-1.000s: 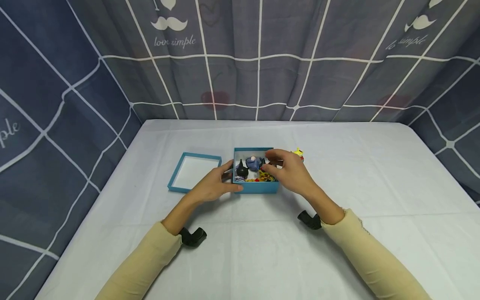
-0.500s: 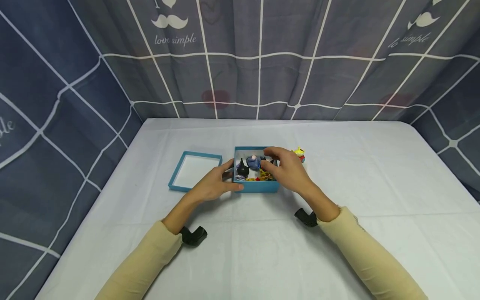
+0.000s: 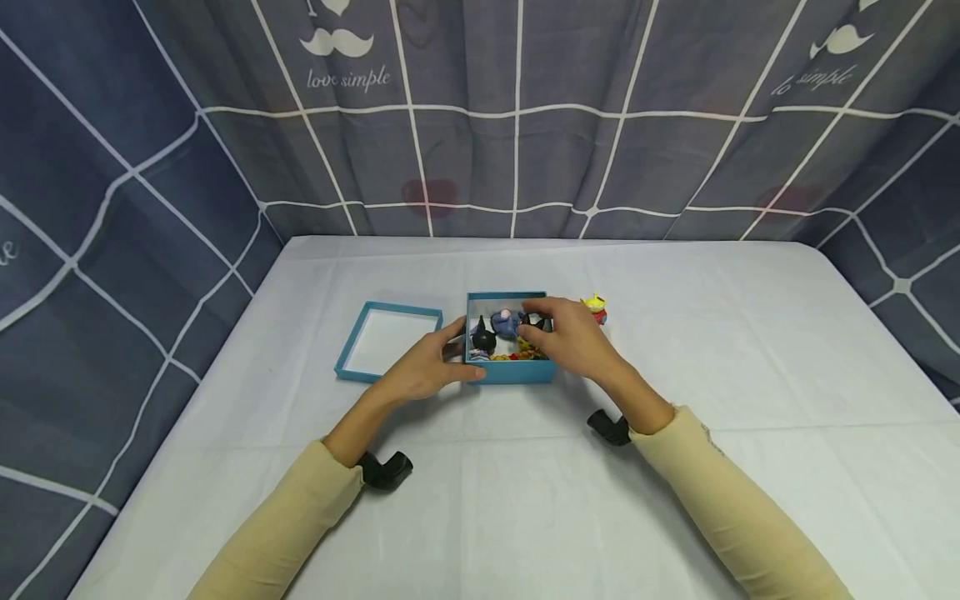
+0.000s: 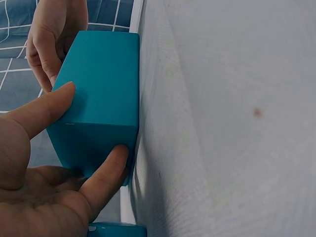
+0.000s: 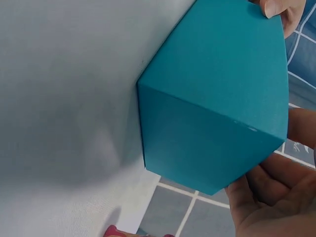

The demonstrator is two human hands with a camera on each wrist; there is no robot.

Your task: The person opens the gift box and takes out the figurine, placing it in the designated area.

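Observation:
A teal open box [image 3: 513,373] stands on the table. In it lie a blue toy figure [image 3: 506,324], a black figure with a pointed top [image 3: 483,338] and yellow pieces [image 3: 531,350]. My left hand [image 3: 422,368] grips the box's left end, thumb on the front wall, fingers around the side, as the left wrist view shows. My right hand [image 3: 576,337] reaches over the right wall, thumb and fingers inside. Dark pointed shapes show between them. Whether they pinch anything is hidden; in the right wrist view the box wall [image 5: 207,143] covers the fingertips.
Left of the box lies its lid [image 3: 405,312], white inside up. A small yellow, red and blue toy figure [image 3: 595,307] stands behind the right hand. The white tablecloth [image 3: 510,500] reaches back to a grey checked curtain [image 3: 480,158].
My right hand has shifted slightly left and lower at the box, so the yellow-headed figure behind it shows more fully. My left hand keeps its hold on the box.

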